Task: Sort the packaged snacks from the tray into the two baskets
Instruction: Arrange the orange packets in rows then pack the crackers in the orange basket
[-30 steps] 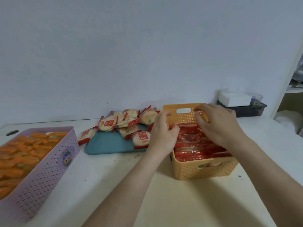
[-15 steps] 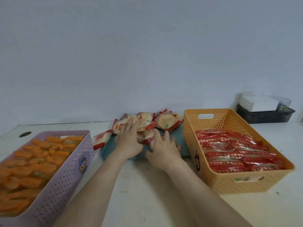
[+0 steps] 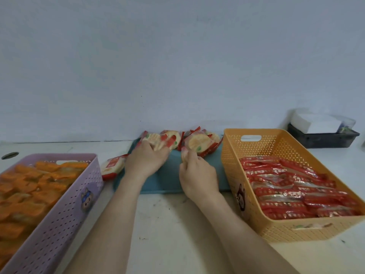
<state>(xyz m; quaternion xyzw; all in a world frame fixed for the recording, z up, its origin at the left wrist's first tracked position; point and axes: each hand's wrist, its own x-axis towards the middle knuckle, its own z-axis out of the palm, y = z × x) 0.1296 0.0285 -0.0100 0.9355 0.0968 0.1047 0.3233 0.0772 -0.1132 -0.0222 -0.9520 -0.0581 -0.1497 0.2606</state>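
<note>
Worktop: pale cream worktop (image 3: 173, 224), scuffed with a few dark specks; a round cable hole (image 3: 9, 155) sits at its far left.
Room: a plain bluish-white wall (image 3: 177, 66) rises straight from the back edge.
Tray: a teal tray (image 3: 167, 178) lies at the middle back, between the two baskets.
Cracker packets: a heap of cracker packets (image 3: 173, 140), round and pale in clear-and-red wrap, is bunched at the tray's far end against the wall.
Loose packet: one loose packet (image 3: 113, 167) lies at the tray's left edge, just beside the purple basket.
Purple basket: the purple basket (image 3: 65, 210) on the left holds orange packets (image 3: 29, 190).
Orange basket: the orange basket (image 3: 254, 220) on the right holds red packets (image 3: 292, 184) in rows.
Far right: a black bin (image 3: 324, 140) holding a white box (image 3: 314, 123).
Left hand: the left hand (image 3: 147, 163) is palm down over the tray, fingers reaching into the left of the heap; the tips are hidden, so I cannot tell whether it has a hold.
Right hand: the right hand (image 3: 197, 175) is knuckles up with curled fingers, pinching the near edge of a big packet (image 3: 197, 145) on the right of the heap.
</note>
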